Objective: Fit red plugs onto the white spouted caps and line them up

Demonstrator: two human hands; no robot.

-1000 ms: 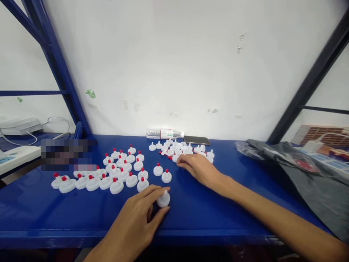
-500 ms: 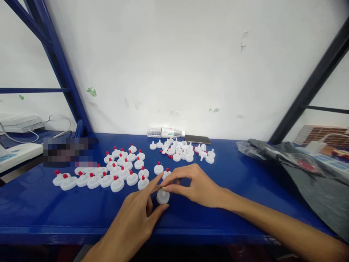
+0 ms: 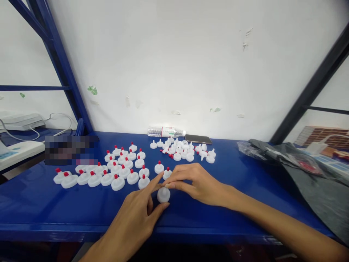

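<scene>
Between my hands, near the table's front, is a white round cap (image 3: 163,195) with its tip hidden by my fingers. My left hand (image 3: 139,207) is beside it, thumb at its lower right and index finger at its upper left, steadying it. The fingers of my right hand (image 3: 195,183) pinch together at the top of the cap; whatever small piece they hold is hidden. Just behind stand two white caps with red tips, one of them (image 3: 159,167) fully visible. Several more red-tipped caps (image 3: 118,182) stand in a group on the left.
On the blue table (image 3: 68,214), a pile of white nozzle caps (image 3: 189,157) and small red pieces lies at the back middle. Behind it are a clear bottle (image 3: 167,131) and a phone (image 3: 198,139). Grey plastic (image 3: 305,182) covers the right side, and a power strip (image 3: 21,154) is at left.
The white cap between my hands has tilted slightly, showing more of its round face. My hands keep nearly the same places, and the view has shifted a little.
</scene>
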